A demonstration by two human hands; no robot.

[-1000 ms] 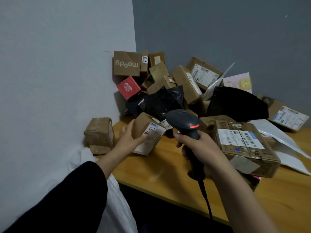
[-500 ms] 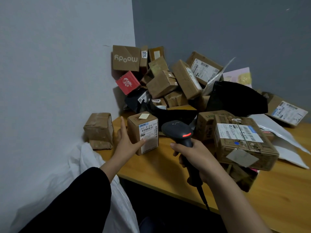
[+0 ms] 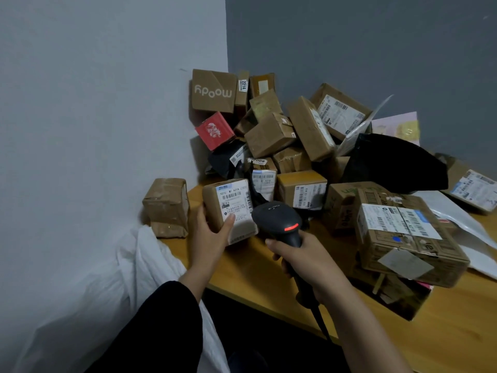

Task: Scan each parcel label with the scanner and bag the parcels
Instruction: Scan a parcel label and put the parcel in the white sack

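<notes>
Left hand (image 3: 212, 235) grips small parcel (image 3: 215, 208), thumb covering part of label (image 3: 236, 201). Right hand (image 3: 309, 265) grips scanner (image 3: 279, 219) just beside it; label print unreadable.

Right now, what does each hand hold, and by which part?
Left hand grips the parcel by its lower left side; right hand grips the scanner by its handle.

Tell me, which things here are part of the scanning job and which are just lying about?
In use: scanner in right hand; labelled parcel in left hand; white bag.
Lying about: moody box, red box, black pouch, taped box.
</notes>
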